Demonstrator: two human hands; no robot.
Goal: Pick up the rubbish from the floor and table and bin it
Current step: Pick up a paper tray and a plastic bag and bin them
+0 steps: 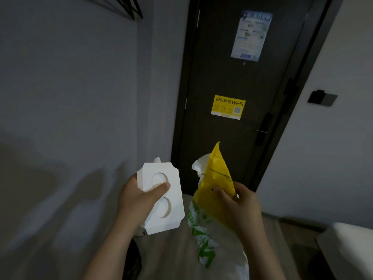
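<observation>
Head view suggests binning remains: left hand point(137, 201) grips a white card tray point(173, 190), right hand point(240, 207) pinches a yellow wrapper point(218, 174) and plastic bag point(201, 239).

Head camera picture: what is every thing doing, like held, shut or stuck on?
Left hand: grips the card tray.
Card tray: held up, flat face showing.
Right hand: pinches the yellow wrapper.
Yellow wrapper: crumpled, held.
Plastic bag: hangs below the right hand.
Door: shut.
Wi-Fi sticker: stuck on the door.
Poster: stuck on the door.
</observation>
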